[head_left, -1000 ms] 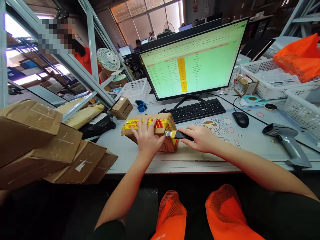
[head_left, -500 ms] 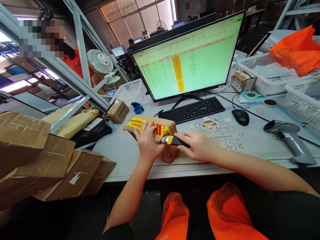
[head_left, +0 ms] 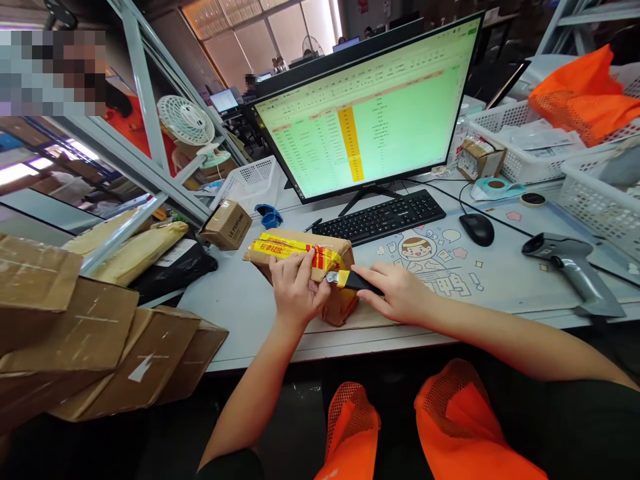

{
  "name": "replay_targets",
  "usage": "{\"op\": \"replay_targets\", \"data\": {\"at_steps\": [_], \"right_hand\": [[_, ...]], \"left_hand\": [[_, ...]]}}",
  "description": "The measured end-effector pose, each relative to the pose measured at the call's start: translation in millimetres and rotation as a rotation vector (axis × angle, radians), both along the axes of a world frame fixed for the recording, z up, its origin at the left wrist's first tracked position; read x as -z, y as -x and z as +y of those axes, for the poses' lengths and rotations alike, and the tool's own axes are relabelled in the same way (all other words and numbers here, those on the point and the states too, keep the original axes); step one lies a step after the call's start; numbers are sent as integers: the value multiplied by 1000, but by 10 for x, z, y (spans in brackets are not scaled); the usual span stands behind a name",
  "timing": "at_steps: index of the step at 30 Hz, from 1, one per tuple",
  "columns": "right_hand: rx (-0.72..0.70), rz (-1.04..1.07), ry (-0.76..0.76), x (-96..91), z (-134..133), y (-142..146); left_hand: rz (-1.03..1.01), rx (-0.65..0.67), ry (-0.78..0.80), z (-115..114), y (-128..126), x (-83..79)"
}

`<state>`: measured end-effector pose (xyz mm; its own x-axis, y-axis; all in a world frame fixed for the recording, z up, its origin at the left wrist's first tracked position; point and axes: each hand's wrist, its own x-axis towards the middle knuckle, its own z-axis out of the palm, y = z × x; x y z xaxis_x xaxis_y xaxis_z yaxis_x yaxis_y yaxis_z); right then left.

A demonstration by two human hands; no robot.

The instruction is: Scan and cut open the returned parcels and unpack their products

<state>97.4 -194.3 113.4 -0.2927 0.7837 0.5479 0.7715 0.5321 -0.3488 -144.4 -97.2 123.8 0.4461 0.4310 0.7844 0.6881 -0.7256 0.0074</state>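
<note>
A brown cardboard box point(head_left: 265, 255) with yellow tape printed in red sits on the desk below the monitor. My left hand point(head_left: 295, 287) grips its near side, fingers curled over the taped top and thumb at the edge. In my right hand point(head_left: 395, 291) is a utility knife point(head_left: 357, 281) with a black handle and a yellow front part. Its tip meets the box edge close to my left thumb. How deep the blade sits, I cannot tell.
Behind the box are a keyboard point(head_left: 385, 217) and a monitor point(head_left: 360, 120). A mouse point(head_left: 477, 229) and a barcode scanner point(head_left: 573, 270) lie to the right. Cardboard boxes point(head_left: 100, 323) are stacked at left, near a small perfume carton point(head_left: 227, 225). White baskets point(head_left: 603, 207) stand at far right.
The view has shifted slightly. My left fingers have drawn in a little over the taped top. The knife stays at nearly the same spot on the box edge.
</note>
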Motion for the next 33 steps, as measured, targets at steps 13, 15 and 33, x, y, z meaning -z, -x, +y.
{"op": "replay_targets", "data": {"at_steps": [13,15,33], "right_hand": [[273,-84,-23,132,171,-403],[272,-93,1,116,144,-475],[73,-132,-79,-38,33,-70]], "left_hand": [[-6,39,-107,-24,-100,-50],[-17,28,-113,-28,-107,-53],[236,45,-91,19,-14,-287]]}}
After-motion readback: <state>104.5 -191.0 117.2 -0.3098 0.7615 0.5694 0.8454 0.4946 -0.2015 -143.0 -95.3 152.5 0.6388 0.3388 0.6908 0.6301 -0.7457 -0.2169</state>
